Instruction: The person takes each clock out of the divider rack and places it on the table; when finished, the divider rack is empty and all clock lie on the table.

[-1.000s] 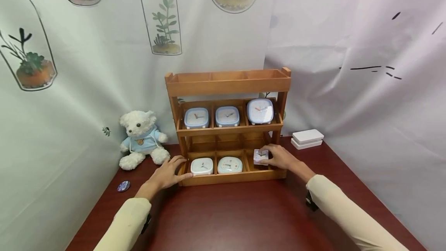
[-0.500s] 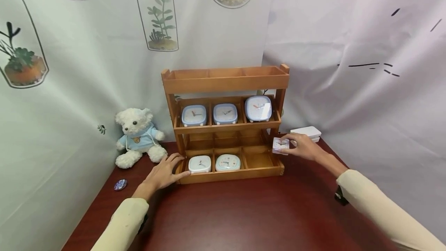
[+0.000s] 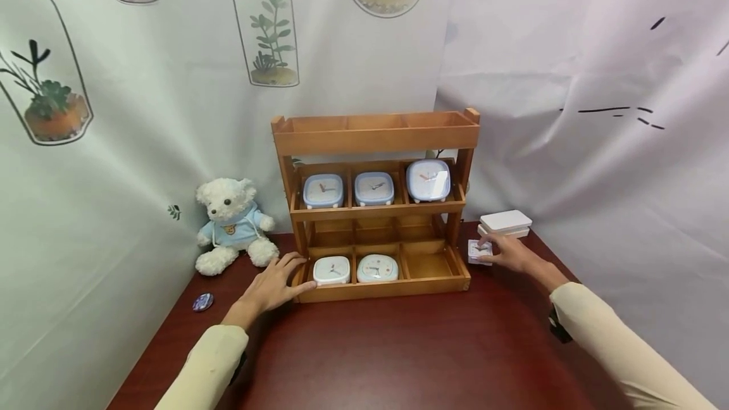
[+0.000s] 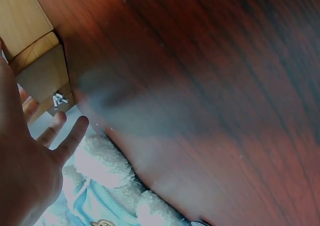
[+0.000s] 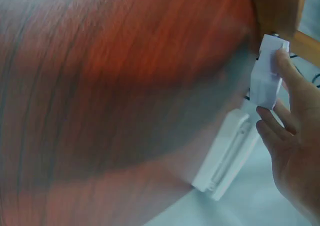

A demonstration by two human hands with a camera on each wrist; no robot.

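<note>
My right hand (image 3: pixel 509 254) pinches a small square pale-lilac clock (image 3: pixel 476 253) just right of the wooden shelf (image 3: pixel 380 291). The right wrist view shows this clock (image 5: pixel 266 72) from its side, the thumb on one end and fingers at the other; whether it touches the table I cannot tell. My left hand (image 3: pixel 269 286) rests at the shelf's lower left corner, fingers spread. Beside it, a white clock (image 3: pixel 331 270) sits in the bottom-left compartment. An oval pale-green-rimmed clock (image 3: pixel 378 268) occupies the bottom middle one. The bottom-right compartment (image 3: pixel 428 264) holds nothing.
Blue-rimmed clocks (image 3: pixel 323 191), (image 3: pixel 374 189) and a larger blue clock (image 3: pixel 428 180) fill the middle tier. A white teddy bear (image 3: pixel 232 226) in blue sits at left, near a small round tin (image 3: pixel 202 302). White boxes (image 3: pixel 505 223) are stacked at right.
My right hand has lifted the small clock out of the bottom-right compartment and carried it right, then lower beside the shelf. The left hand stays at the shelf's corner.
</note>
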